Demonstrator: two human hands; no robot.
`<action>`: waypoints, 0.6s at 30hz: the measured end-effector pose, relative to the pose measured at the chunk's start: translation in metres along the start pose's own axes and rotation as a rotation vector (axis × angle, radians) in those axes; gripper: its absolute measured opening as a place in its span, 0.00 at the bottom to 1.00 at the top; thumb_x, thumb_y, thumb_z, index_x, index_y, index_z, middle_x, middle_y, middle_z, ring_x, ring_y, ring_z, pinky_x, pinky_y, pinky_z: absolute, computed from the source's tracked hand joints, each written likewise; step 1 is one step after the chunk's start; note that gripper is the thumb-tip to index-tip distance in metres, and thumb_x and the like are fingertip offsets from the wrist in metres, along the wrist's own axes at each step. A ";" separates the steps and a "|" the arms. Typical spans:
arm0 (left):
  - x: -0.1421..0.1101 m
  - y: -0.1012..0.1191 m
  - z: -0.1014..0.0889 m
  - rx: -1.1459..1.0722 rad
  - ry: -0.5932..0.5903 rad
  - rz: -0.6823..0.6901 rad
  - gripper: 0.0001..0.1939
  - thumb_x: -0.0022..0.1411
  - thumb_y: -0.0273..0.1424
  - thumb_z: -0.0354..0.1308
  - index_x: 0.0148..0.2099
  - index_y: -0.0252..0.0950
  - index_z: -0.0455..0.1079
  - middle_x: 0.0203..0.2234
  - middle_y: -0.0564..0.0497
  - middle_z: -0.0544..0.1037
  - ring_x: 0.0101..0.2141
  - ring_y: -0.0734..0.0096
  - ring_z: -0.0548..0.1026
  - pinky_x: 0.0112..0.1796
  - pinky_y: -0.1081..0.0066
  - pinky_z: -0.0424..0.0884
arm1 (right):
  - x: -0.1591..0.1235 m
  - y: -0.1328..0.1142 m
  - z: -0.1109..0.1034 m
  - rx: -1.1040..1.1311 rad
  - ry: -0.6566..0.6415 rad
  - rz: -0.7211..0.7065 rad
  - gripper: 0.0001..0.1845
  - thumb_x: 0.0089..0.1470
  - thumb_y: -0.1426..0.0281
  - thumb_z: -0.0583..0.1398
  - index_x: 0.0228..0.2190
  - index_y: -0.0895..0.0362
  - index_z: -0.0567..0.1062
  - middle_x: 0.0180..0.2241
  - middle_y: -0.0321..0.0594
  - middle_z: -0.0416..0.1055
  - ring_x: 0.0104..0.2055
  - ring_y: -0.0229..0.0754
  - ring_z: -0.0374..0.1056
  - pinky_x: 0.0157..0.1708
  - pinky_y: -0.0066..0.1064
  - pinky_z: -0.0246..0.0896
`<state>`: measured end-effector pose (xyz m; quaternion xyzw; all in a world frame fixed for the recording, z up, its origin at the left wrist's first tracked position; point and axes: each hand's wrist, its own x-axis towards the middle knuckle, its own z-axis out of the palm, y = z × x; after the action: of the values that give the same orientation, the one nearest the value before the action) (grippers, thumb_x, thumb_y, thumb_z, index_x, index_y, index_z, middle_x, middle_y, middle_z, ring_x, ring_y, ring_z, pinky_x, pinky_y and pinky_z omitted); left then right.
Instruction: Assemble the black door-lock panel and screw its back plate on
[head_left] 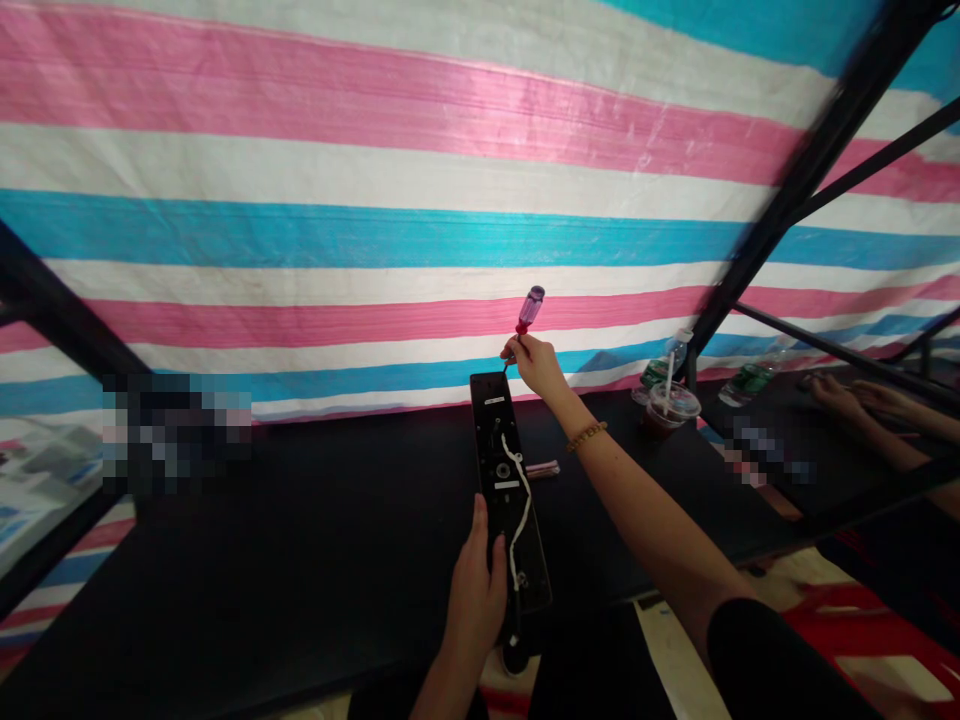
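Note:
A long black device casing (489, 425) lies on the dark table with its far end pointing away from me. A white cable (522, 520) runs along its inner face. My left hand (474, 590) holds the near left edge, with thumb on the face and a finger stretched along the side; its other fingers are hidden. Above the far end, my right hand (536, 362) pinches a screwdriver (532, 308) by its lower part. The purple-and-red handle points up and the shaft points down at the casing's far right corner, where contact is hard to make out.
Right of the casing lies a small pinkish strip (543, 469). A lidded drink cup (673, 405) with a straw and a water bottle (679, 350) stand farther right, near another bottle (746, 382). Another person's hands (840, 395) are at far right. Black frame bars (787, 215) flank the table (337, 560).

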<state>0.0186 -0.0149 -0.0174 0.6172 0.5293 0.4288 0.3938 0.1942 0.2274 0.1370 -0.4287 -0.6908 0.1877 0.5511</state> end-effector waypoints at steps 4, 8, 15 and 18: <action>0.000 0.001 0.000 0.000 0.011 0.007 0.34 0.70 0.37 0.48 0.73 0.34 0.46 0.67 0.39 0.61 0.64 0.58 0.65 0.61 0.57 0.63 | -0.010 -0.003 0.001 -0.048 -0.042 -0.022 0.13 0.63 0.61 0.57 0.30 0.55 0.75 0.30 0.40 0.78 0.31 0.42 0.77 0.37 0.35 0.73; 0.000 0.002 -0.001 0.008 -0.015 -0.016 0.33 0.71 0.37 0.45 0.74 0.34 0.44 0.66 0.38 0.64 0.63 0.59 0.67 0.60 0.58 0.64 | -0.013 -0.002 0.004 -0.103 -0.002 -0.006 0.12 0.62 0.62 0.58 0.32 0.55 0.77 0.30 0.40 0.79 0.32 0.42 0.78 0.38 0.34 0.73; 0.000 0.004 -0.003 0.024 -0.026 -0.006 0.33 0.72 0.37 0.44 0.74 0.32 0.43 0.67 0.38 0.61 0.65 0.59 0.64 0.62 0.57 0.61 | 0.011 0.002 0.005 -0.151 0.055 0.026 0.14 0.64 0.63 0.55 0.29 0.55 0.75 0.27 0.38 0.78 0.30 0.41 0.76 0.32 0.31 0.71; 0.001 0.004 -0.003 0.021 -0.021 -0.006 0.33 0.71 0.37 0.45 0.74 0.33 0.43 0.67 0.38 0.62 0.65 0.59 0.64 0.61 0.57 0.63 | 0.015 -0.002 0.003 -0.199 0.059 0.008 0.13 0.61 0.64 0.58 0.26 0.55 0.74 0.26 0.38 0.77 0.32 0.41 0.75 0.35 0.31 0.69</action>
<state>0.0173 -0.0149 -0.0123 0.6239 0.5316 0.4157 0.3942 0.1904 0.2390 0.1462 -0.4894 -0.6879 0.1080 0.5250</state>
